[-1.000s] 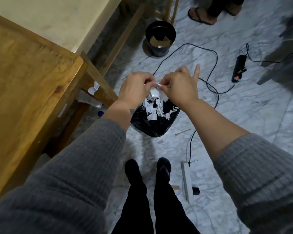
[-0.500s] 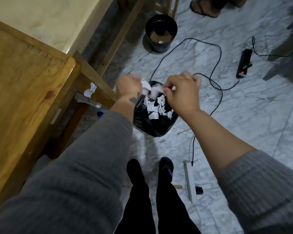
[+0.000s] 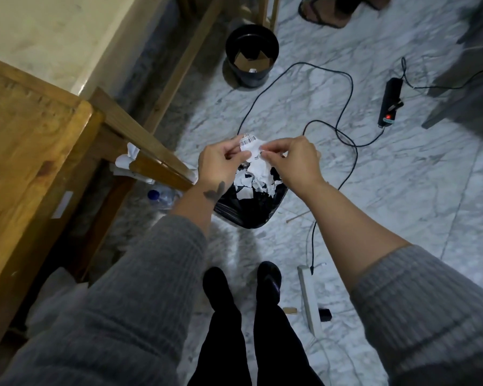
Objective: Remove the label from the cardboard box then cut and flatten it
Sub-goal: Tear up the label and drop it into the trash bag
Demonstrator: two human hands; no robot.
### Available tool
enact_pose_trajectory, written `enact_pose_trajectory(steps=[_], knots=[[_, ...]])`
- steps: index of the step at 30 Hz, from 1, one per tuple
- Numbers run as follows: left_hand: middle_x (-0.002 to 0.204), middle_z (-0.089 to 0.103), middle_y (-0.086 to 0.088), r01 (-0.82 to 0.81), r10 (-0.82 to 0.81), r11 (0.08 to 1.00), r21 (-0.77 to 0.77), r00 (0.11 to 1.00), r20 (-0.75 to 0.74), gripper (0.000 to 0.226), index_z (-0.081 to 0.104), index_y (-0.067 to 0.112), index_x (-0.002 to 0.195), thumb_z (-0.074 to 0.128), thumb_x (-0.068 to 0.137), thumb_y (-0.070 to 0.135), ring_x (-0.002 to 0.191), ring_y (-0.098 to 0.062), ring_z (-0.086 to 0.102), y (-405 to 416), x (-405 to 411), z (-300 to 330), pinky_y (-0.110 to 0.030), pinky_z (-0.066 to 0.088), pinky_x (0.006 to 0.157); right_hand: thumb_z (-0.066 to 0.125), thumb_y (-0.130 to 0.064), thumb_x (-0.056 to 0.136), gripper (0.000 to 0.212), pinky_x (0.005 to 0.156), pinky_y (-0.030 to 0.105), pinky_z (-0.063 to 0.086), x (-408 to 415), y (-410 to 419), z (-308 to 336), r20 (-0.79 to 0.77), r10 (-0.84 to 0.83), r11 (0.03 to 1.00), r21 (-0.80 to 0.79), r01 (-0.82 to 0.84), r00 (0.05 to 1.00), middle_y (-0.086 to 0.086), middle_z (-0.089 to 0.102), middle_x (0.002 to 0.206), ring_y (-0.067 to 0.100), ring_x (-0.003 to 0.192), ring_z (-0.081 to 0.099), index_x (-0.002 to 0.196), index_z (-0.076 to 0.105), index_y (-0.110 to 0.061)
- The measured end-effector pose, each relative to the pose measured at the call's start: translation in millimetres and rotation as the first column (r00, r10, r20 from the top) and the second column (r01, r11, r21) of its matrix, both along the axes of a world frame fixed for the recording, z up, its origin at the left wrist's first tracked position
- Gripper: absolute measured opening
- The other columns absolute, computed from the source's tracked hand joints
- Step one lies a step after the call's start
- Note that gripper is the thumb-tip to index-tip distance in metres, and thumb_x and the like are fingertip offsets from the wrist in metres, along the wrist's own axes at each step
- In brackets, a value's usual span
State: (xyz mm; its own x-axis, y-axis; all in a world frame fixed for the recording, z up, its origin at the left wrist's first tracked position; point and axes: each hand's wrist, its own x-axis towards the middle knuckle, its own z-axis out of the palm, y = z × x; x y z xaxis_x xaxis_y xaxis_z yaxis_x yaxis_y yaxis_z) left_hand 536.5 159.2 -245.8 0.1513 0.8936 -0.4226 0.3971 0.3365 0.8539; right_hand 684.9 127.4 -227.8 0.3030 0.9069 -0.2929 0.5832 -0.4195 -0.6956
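Observation:
A torn white label piece [image 3: 251, 146] with a barcode is held above a black bin bag [image 3: 248, 211] on the floor. My left hand [image 3: 221, 162] pinches its left side and my right hand [image 3: 293, 160] pinches its right side, fingers curled. The bag's mouth is full of white paper scraps [image 3: 253, 185]. A second black bin [image 3: 251, 55] farther away holds brown cardboard pieces [image 3: 251, 62]. No whole box is in view.
A wooden table [image 3: 25, 151] fills the left, with paper tucked at its frame [image 3: 126, 160] and a plastic bottle [image 3: 161, 196] beneath. Black cable [image 3: 343, 112], a black power strip [image 3: 389, 103] and a white strip [image 3: 308, 299] lie on the marble floor. Another person's sandalled foot [image 3: 322, 12] stands at the top.
Both hands have come back together over the bag after the left one swung aside, and now hold a larger label piece with the barcode showing. The camera has shifted slightly.

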Motion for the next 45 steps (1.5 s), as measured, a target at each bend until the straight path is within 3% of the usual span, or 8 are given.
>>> enact_pose_trajectory(steps=[5, 9, 11, 18, 24, 31, 39, 45], knots=[[0.086, 0.072, 0.003, 0.143, -0.145, 0.989, -0.037, 0.987, -0.076, 0.099, 0.001, 0.023, 0.154, 0.072, 0.085, 0.019, 0.088, -0.009, 0.066, 5.5, -7.1, -35.2, -0.013, 0.042, 0.087, 0.072, -0.033, 0.078, 0.006, 0.102, 0.037, 0.029, 0.1, -1.0, -41.5, -0.035, -0.017, 1.0, 0.001, 0.017, 0.999, -0.015, 0.066, 0.103, 0.007, 0.104, 0.054, 0.083, 0.074, -0.034], [0.088, 0.068, -0.001, 0.138, -0.137, 0.99, 0.002, 0.98, -0.144, 0.023, 0.068, 0.015, 0.112, 0.068, 0.088, 0.015, 0.083, -0.011, 0.061, 10.8, -3.9, -96.2, -0.03, 0.052, 0.089, 0.074, -0.024, 0.071, 0.03, 0.092, 0.045, 0.047, 2.3, 0.2, -103.4, -0.113, -0.051, 0.999, -0.007, 0.051, 0.992, -0.013, 0.067, 0.071, 0.009, 0.072, 0.062, 0.095, 0.063, -0.038], [0.099, 0.067, -0.007, 0.145, -0.139, 0.989, 0.031, 0.98, -0.142, 0.01, 0.073, 0.008, 0.095, 0.066, 0.089, 0.014, 0.084, -0.01, 0.057, 9.2, 0.2, -142.0, -0.011, 0.048, 0.078, 0.075, -0.023, 0.072, 0.031, 0.088, 0.041, 0.049, 3.8, 0.4, -149.0, -0.049, -0.027, 0.999, -0.032, 0.025, 0.998, -0.009, 0.068, 0.074, 0.017, 0.078, 0.065, 0.098, 0.064, -0.034], [0.104, 0.064, -0.004, 0.264, -0.258, 0.964, -0.035, 0.892, -0.371, 0.031, 0.077, 0.017, 0.089, 0.059, 0.091, 0.042, 0.098, -0.028, 0.061, 9.8, 13.3, -310.5, -0.04, 0.049, 0.087, 0.063, -0.032, 0.087, 0.017, 0.105, 0.043, 0.033, 4.4, -6.2, -317.1, 0.136, 0.073, 0.991, -0.118, -0.057, 0.988, -0.005, 0.064, 0.115, 0.023, 0.116, 0.047, 0.09, 0.076, -0.023], [0.109, 0.061, 0.006, 0.193, -0.141, 0.978, 0.083, 0.894, -0.425, 0.01, 0.074, 0.033, 0.081, 0.071, 0.084, 0.023, 0.1, -0.019, 0.059, 10.5, 26.2, -381.0, -0.04, 0.045, 0.092, 0.056, -0.004, 0.081, 0.023, 0.071, 0.04, 0.052, 8.3, 0.3, -393.7, 0.043, -0.099, 0.994, -0.03, 0.1, 0.994, 0.006, 0.065, 0.093, 0.026, 0.075, 0.062, 0.099, 0.058, -0.018], [0.114, 0.06, 0.008, 0.451, -0.27, 0.887, 0.097, 0.679, -0.683, 0.023, 0.073, 0.033, 0.102, 0.054, 0.095, 0.021, 0.117, -0.019, 0.041, 7.2, 29.1, -393.1, -0.032, 0.024, 0.088, 0.055, -0.023, 0.089, 0.021, 0.113, 0.035, 0.014, 8.1, 0.5, -410.7, 0.254, 0.045, 0.978, -0.206, 0.009, 0.966, -0.005, 0.073, 0.095, 0.016, 0.099, 0.062, 0.105, 0.068, -0.03], [0.116, 0.055, 0.004, 0.407, -0.308, 0.912, 0.061, 0.773, -0.554, 0.026, 0.064, 0.034, 0.113, 0.066, 0.087, 0.028, 0.116, -0.02, 0.045, 2.3, 32.8, -371.5, -0.035, 0.031, 0.09, 0.07, 0.004, 0.071, 0.049, 0.067, 0.024, 0.046, 2.8, -1.7, -388.6, -0.076, -0.103, 0.992, -0.082, 0.096, 0.992, 0.004, 0.046, 0.111, 0.018, 0.077, 0.055, 0.112, 0.05, -0.013], [0.106, 0.063, 0.006, 0.427, -0.313, 0.898, 0.109, 0.793, -0.523, 0.024, 0.067, 0.034, 0.115, 0.058, 0.093, 0.031, 0.11, -0.021, 0.048, -6.3, 24.5, -361.2, -0.031, 0.028, 0.082, 0.069, -0.033, 0.079, 0.01, 0.085, 0.038, 0.052, 4.3, -4.9, -378.8, -0.075, -0.13, 0.981, -0.155, 0.117, 0.989, -0.003, 0.069, 0.076, 0.024, 0.086, 0.065, 0.08, 0.072, -0.024]])
